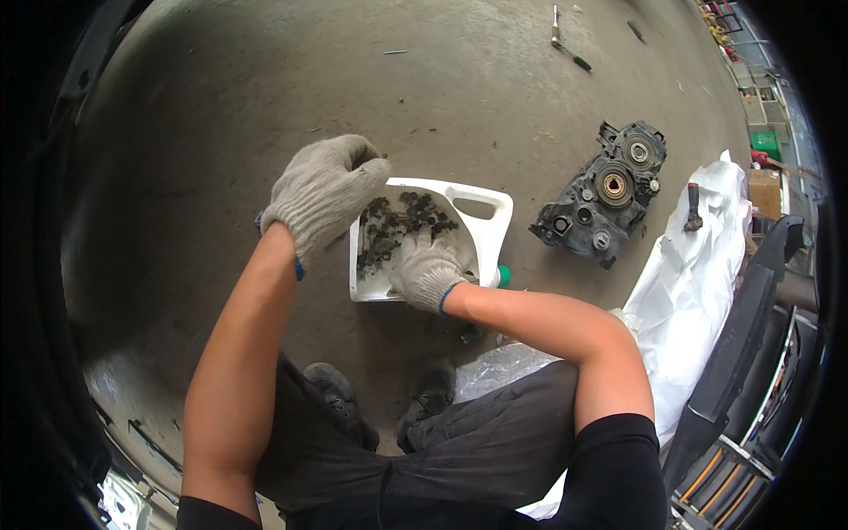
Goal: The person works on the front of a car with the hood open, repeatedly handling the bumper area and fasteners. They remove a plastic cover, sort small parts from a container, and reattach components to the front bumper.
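A white plastic jug (496,231), cut open along one side, lies on the floor in front of me. It has a moulded handle and a green cap (503,276). Many small dark fasteners (380,231), seemingly clips and bolts, lie heaped inside it. My right hand (430,268), in a knitted work glove, reaches into the jug with fingers apart, their tips touching the pile. Above the jug's far left corner is my gloved left hand (325,190). Its fingers are curled toward the thumb; whatever they pinch, if anything, is too small to name.
A dark headlight housing (605,194) lies to the right of the jug. Beyond it are a ratchet (566,40) and white sheeting (693,283) with a dark tool (693,208) on top. Black car trim (729,344) lines the right side. My shoes (430,402) stand close behind the jug.
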The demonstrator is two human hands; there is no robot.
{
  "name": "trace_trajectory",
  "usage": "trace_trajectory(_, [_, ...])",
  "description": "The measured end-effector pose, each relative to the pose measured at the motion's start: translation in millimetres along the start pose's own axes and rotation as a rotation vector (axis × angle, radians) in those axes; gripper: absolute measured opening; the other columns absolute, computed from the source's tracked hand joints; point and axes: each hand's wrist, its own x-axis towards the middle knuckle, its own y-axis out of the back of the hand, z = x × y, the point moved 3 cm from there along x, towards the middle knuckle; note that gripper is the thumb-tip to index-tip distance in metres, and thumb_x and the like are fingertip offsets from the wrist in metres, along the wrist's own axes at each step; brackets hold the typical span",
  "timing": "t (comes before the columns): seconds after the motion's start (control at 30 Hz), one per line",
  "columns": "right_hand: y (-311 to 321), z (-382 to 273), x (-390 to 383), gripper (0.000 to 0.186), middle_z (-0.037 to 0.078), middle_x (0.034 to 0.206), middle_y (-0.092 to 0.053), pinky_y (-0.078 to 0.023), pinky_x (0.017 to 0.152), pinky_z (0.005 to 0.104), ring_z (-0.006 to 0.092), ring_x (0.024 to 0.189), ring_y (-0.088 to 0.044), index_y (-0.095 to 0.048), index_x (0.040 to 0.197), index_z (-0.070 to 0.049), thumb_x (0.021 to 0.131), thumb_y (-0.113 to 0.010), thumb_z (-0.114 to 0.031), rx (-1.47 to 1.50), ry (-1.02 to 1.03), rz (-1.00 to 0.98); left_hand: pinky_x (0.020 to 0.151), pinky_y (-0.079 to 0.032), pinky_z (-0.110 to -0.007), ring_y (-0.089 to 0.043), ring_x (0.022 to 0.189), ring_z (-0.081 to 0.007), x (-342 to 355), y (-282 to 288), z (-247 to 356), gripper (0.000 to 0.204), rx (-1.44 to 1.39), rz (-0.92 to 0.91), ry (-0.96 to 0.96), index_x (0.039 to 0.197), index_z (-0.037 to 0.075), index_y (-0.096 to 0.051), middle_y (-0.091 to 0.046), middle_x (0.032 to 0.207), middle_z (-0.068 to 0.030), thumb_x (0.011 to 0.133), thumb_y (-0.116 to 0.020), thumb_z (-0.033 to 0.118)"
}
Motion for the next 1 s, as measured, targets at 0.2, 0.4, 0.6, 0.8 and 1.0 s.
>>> trace_trajectory(0.2, [0,-23,-33,0.058,0.03,0.125,-0.059,-0.049,0.094,0.0546,0.0457,0.109,-0.061,-0.054,0.124,0.005,0.096,-0.056,-0.046,-0.07,0.298,0.017,0.09,-0.053,-0.041,-0.07,0.098,-0.0322,1,0,-2,0.045,0.026,-0.005,0.011,0.109,0.006,-0.075,-0.074,0.102,-0.0169,0.085,-0.059,0.04])
trace_trajectory(0.4, [-16,-37,-48,0.059,0.026,0.114,-0.066,-0.052,0.081,0.0541,0.0433,0.101,-0.066,-0.061,0.121,0.004,0.098,-0.053,-0.05,-0.004,0.448,0.004,0.091,-0.052,-0.041,-0.07,0.099,-0.0326,-1,-3,0,0.044,0.022,-0.003,-0.016,0.109,0.006,-0.075,-0.074,0.101,-0.017,0.083,-0.06,0.038])
trace_trajectory(0.6, [-3,-36,-50,0.06,0.028,0.108,-0.067,-0.055,0.073,0.057,0.0457,0.096,-0.067,-0.06,0.119,0.006,0.098,-0.053,-0.05,-0.09,0.453,-0.027,0.09,-0.052,-0.041,-0.07,0.097,-0.0328,-2,-3,-2,0.043,0.056,0.008,-0.013,0.107,0.006,-0.075,-0.074,0.1,-0.0175,0.081,-0.06,0.036])
trace_trajectory(0.8, [-19,-35,-42,0.046,0.024,0.107,-0.071,-0.055,0.06,0.0609,0.0427,0.095,-0.071,-0.073,0.109,0.0,0.099,-0.053,-0.04,-0.093,0.384,-0.107,0.072,-0.053,-0.033,-0.068,0.08,-0.0204,-1,-8,-1,0.032,-0.171,-0.161,0.087,0.104,0.003,-0.073,-0.073,0.091,-0.0106,0.087,-0.062,0.028])
trace_trajectory(1.0, [-3,-42,-32,0.034,0.019,0.101,-0.076,-0.057,0.06,0.0576,0.0404,0.093,-0.073,-0.078,0.105,-0.003,0.091,-0.062,-0.03,-0.421,0.548,-0.003,0.059,-0.053,-0.027,-0.066,0.068,-0.0139,-5,-18,-7,0.025,-0.823,-0.426,0.193,0.102,0.001,-0.07,-0.072,0.086,-0.0085,0.097,-0.061,0.024])
